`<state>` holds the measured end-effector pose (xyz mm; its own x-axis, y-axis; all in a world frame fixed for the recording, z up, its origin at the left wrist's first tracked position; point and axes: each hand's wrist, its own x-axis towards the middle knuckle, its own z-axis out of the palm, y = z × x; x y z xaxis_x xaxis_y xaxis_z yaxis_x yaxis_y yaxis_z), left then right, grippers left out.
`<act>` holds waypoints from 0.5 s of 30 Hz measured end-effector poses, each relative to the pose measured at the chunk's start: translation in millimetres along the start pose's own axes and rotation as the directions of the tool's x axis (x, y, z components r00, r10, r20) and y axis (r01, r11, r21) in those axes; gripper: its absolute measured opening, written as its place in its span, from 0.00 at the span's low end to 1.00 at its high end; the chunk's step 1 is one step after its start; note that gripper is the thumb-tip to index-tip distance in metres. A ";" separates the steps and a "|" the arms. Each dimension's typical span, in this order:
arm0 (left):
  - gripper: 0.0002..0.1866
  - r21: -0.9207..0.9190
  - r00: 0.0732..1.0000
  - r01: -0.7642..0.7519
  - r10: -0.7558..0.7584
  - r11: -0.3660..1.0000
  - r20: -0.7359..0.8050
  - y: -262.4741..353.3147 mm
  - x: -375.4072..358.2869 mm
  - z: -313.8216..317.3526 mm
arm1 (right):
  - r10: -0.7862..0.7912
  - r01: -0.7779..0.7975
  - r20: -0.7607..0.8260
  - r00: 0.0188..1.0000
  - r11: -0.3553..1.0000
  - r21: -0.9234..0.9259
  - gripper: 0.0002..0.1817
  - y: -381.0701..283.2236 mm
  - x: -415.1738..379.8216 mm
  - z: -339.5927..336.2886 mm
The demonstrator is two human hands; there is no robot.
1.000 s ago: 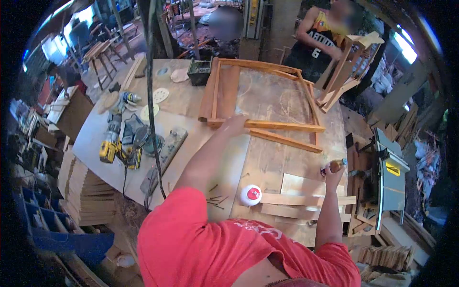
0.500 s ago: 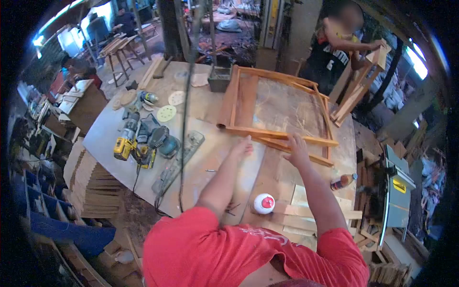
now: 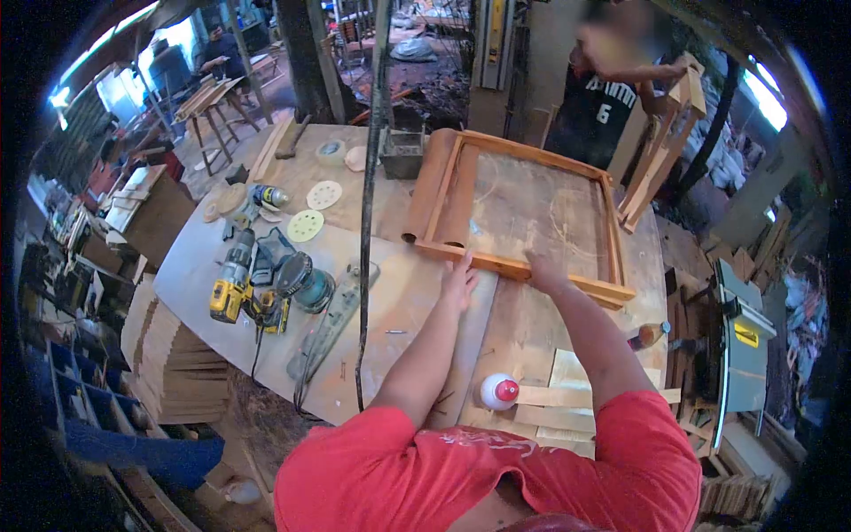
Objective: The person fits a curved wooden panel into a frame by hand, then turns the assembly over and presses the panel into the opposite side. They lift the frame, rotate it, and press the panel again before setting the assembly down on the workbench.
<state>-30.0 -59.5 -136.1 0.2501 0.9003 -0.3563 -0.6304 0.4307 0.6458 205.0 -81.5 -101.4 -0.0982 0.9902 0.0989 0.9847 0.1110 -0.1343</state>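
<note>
A reddish-brown wooden frame (image 3: 532,152) lies on the big worktable, with a rolled brown sheet (image 3: 436,168) along its left side. My left hand (image 3: 458,282) touches the near rail by its left part, fingers apart and stretched forward. Farther right, my right hand (image 3: 544,269) is at the same rail, its fingers bent over the edge and partly hidden. A white bottle with a red cap (image 3: 500,392) stands nearer to me, beside pale wooden strips (image 3: 554,395).
At the left are a yellow drill (image 3: 230,288), a teal sander (image 3: 310,284), sanding discs (image 3: 306,225) and a power strip (image 3: 332,328). A black cable hangs down. Another person (image 3: 594,106) holds a wooden piece (image 3: 665,133) beyond the table. A dark bottle (image 3: 651,334) is at right.
The frame's near rails have come closer together, and its outline looks squarer. My left hand has reached the near rail. My right hand has curled over it. The view has shifted slightly.
</note>
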 end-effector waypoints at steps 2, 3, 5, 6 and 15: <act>0.49 0.031 1.000 -0.011 0.010 0.999 0.027 1.6 -6.5 1.6 | 0.028 -0.023 0.141 0.990 0.999 -0.035 0.19 -0.4 5.4 -4.4; 0.49 0.054 0.998 -0.029 0.026 0.998 0.052 2.2 -9.5 0.5 | 0.049 -0.030 0.279 0.959 0.997 -0.072 0.18 -6.2 6.0 -12.1; 0.46 0.023 0.997 -0.048 0.047 0.999 0.059 -1.9 -13.4 -6.1 | 0.048 -0.039 0.301 0.952 0.999 -0.037 0.19 -12.3 8.6 -24.7; 0.45 -0.034 0.995 -0.083 0.085 0.996 0.059 -2.5 -11.2 -3.9 | 0.027 -0.022 0.323 0.946 1.000 -0.020 0.20 -8.8 14.3 -38.8; 0.51 -0.534 0.986 -0.115 0.162 0.837 0.040 93.5 38.0 -22.9 | -0.051 0.047 0.296 0.954 0.999 0.020 0.25 15.0 50.1 -185.1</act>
<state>-96.3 13.6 -104.7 0.1744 0.9599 -0.2196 -0.9494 0.2231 0.2211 241.5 -45.8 84.0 -0.1862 0.9639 -0.1905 0.9759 0.1590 -0.1495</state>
